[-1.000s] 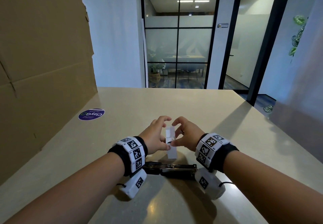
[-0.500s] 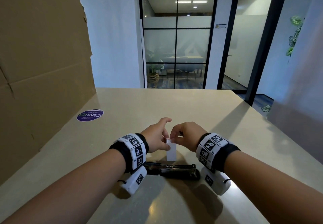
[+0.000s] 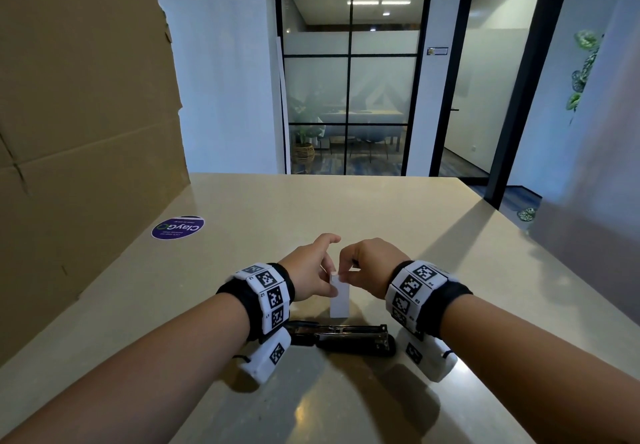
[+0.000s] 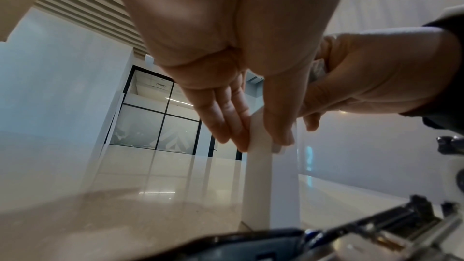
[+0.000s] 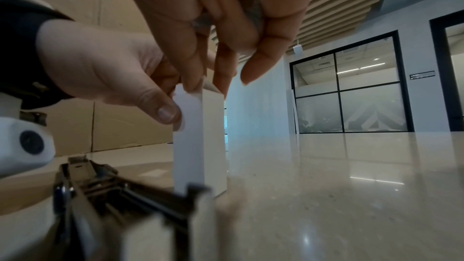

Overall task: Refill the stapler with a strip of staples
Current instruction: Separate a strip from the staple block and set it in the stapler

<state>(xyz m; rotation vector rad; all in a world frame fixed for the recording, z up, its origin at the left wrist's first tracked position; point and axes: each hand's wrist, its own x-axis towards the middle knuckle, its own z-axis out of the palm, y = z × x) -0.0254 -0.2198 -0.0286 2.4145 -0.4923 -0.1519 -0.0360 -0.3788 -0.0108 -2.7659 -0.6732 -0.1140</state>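
Note:
A small white staple box (image 3: 339, 299) stands upright on the beige table (image 3: 398, 221), its top flap closed. My left hand (image 3: 332, 267) pinches the box's upper part between thumb and straight fingers (image 4: 226, 126). My right hand (image 3: 346, 270) is curled over the top of the box (image 5: 200, 136), fingertips on the flap. A grey metal strip of staples (image 5: 253, 12) is tucked under its curled fingers. The black stapler (image 3: 346, 338) lies opened flat just in front of the box, between my wrists, its metal channel (image 5: 113, 195) facing up.
A tall cardboard box (image 3: 79, 131) stands along the table's left side. A round purple sticker (image 3: 177, 227) lies on the table near it. Glass partitions and a dark door frame (image 3: 512, 97) are beyond the far table edge.
One second ago the box's flap stood open between my fingers. The right hand has pressed it closed, and both hands have sunk slightly with the box standing on the table.

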